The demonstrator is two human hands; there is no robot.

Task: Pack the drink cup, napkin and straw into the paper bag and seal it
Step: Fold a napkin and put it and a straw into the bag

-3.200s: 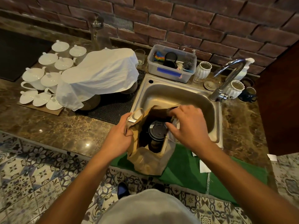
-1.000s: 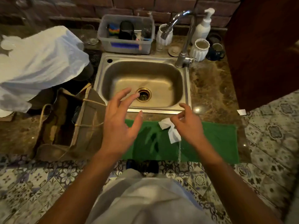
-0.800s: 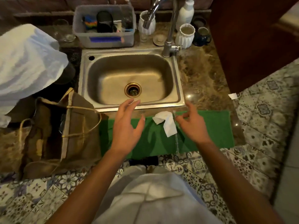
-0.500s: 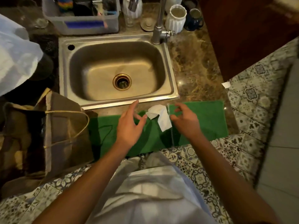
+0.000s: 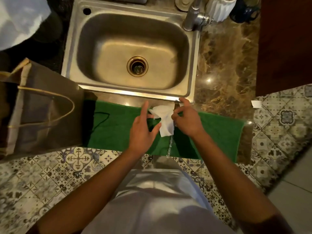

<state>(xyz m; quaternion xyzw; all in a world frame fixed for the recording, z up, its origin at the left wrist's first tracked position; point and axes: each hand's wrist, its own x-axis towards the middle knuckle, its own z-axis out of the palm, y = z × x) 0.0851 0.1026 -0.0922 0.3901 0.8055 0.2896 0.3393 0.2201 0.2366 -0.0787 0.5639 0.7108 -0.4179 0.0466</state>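
The left hand (image 5: 141, 130), grip spread, is touching the white napkin (image 5: 164, 120) lying on the green mat (image 5: 114, 125) between both hands. The right hand (image 5: 187, 120) is pinching the straw (image 5: 170, 142). The paper bag (image 5: 40, 112) is standing well left.

Brown marble surface (image 5: 224, 68) with a steel sink (image 5: 192, 68) set into it.
A green mat (image 5: 118, 129) lies along its front edge, a crumpled white napkin (image 5: 164, 119) and a clear straw (image 5: 169, 146) on the mat; a brown paper bag (image 5: 42, 112) stands at the mat's left end, a white ribbed cup (image 5: 221, 7) behind the tap (image 5: 194, 19).
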